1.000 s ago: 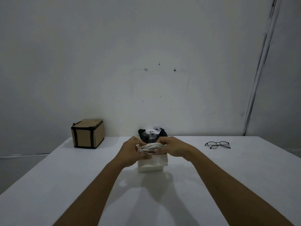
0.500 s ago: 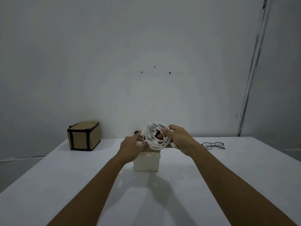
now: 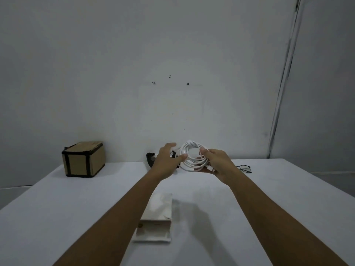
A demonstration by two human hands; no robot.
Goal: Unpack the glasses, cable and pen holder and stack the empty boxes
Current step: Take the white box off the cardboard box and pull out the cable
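Note:
A coiled white cable hangs in the air above the table's far middle, and my right hand grips its right side. My left hand is just left of the coil, fingers spread, its thumb tip touching the loops. Below my left forearm a small white box lies open on the table. A black object sits behind my left hand, mostly hidden. The glasses lie at the far right. A brown cardboard box with black tape stands at the far left.
The white table runs to a plain grey wall at the back. Its left and right edges drop off to the floor. A dark vertical strip runs down the wall at the right.
The cable has come up out of the white box and moved away and to the right. The box now lies nearer to me, under my left forearm. My left hand has loosened from the coil.

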